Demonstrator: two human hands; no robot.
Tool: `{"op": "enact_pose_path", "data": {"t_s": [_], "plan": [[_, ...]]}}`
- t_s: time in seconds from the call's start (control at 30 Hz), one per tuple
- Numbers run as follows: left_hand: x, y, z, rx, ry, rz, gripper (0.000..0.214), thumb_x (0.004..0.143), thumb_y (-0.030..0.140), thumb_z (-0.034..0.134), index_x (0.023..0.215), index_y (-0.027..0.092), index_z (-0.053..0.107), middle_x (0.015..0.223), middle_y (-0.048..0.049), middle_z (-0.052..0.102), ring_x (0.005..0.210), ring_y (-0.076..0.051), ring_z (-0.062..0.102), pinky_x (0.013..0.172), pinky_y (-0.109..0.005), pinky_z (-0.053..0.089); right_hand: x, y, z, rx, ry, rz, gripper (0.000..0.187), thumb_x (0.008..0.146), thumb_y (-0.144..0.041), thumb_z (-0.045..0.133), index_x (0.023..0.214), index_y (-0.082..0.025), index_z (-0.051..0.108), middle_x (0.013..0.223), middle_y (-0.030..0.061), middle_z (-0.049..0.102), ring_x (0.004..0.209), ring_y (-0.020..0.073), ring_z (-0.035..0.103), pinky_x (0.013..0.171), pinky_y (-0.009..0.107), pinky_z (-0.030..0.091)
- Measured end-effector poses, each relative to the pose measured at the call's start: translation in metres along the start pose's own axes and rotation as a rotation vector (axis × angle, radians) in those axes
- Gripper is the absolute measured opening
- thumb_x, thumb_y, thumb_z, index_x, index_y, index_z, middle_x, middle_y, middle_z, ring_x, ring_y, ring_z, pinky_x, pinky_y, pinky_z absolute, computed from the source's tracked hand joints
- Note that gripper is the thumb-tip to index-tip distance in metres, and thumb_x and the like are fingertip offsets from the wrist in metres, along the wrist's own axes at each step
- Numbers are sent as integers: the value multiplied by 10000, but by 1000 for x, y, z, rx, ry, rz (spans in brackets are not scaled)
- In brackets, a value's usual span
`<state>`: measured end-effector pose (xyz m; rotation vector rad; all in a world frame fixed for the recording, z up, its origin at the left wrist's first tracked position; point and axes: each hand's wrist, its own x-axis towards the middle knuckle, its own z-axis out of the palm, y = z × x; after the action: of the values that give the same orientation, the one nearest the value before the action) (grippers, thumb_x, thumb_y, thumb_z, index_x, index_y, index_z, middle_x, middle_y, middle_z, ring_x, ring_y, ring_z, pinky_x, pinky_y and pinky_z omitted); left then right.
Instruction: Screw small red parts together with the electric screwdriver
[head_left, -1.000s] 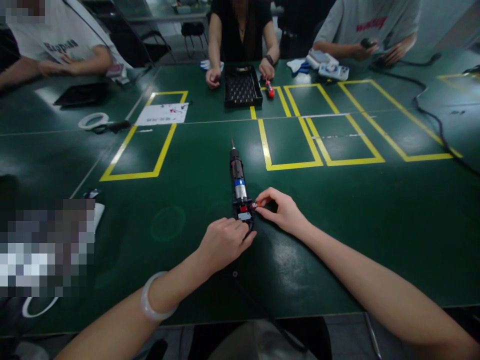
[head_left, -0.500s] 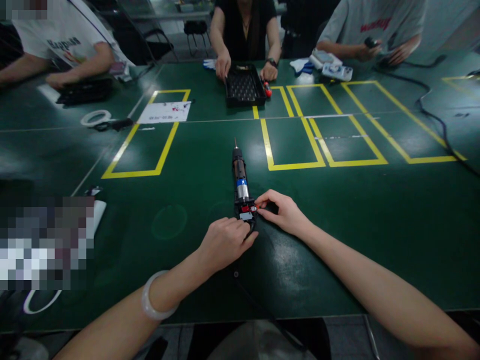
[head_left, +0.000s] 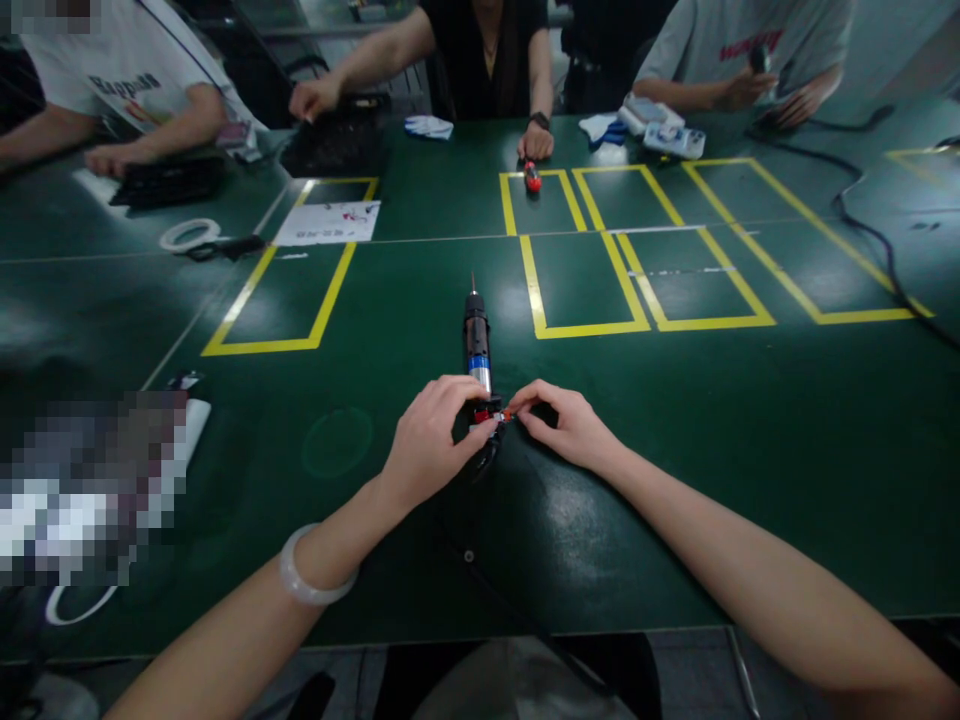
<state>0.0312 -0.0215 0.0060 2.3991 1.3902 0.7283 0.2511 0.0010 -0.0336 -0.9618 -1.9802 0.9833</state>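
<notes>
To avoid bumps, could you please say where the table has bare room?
Free: between the left taped rectangle and the screwdriver, and between the right forearm and the taped rectangles beyond. Crowded: the screwdriver's rear, by the left hand, and the far edge, with gloves and black tray.

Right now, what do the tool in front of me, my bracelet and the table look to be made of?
Tool: dark casing, probably plastic; its silver band shines like bare metal.
Bracelet: milky white and smooth, perhaps stone, glass or plastic; I can't tell which.
Table: green, semi-gloss top with soft glare, maybe laminate or a rubber mat.
</notes>
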Motion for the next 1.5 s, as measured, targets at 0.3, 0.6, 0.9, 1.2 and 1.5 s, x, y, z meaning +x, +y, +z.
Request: {"op": "enact_pose_path", "data": {"t_s": [0.3,0.6,0.9,1.2,1.5], "plan": [[25,1,27,136,-94,111,150,894,321,560,953,192,611,1087,-61,681,1257,-238,527,1194,-460,211,-1,3,0,15,-3,0,190,841,-87,546,977,-190,628,921,20,695,867,156,670,826,284,494],[18,-21,2,192,-143,67,110,879,303,550,899,203,593,1045,-73,681,1275,-246,512,1066,-404,413,-1,2,-1,20,-6,24,195,849,-97,551,1003,-186,632,937,31,680,864,153,652,821,288,495],[10,-102,-47,258,-159,-98,225,869,417,532,945,227,627,1129,-73,676,1295,-278,487,1023,-431,430,0,-1,-3,14,-22,40,185,858,-107,554,1001,-188,638,951,38,683,880,159,654,816,296,497],[4,-193,-105,376,-223,-150,359,900,466,484,990,141,607,1274,-115,579,1238,-247,478,1089,-411,342,1,-2,-3,-10,-34,34,154,877,-127,549,988,-187,637,957,47,689,892,168,656,818,304,500],[-10,-196,-135,773,-197,-344,472,875,595,526,1034,151,555,1085,-107,541,1038,-263,505,924,-394,451,1,-2,-3,-46,-55,31,145,884,-139,550,985,-183,643,961,56,692,895,181,650,833,332,491]]}}
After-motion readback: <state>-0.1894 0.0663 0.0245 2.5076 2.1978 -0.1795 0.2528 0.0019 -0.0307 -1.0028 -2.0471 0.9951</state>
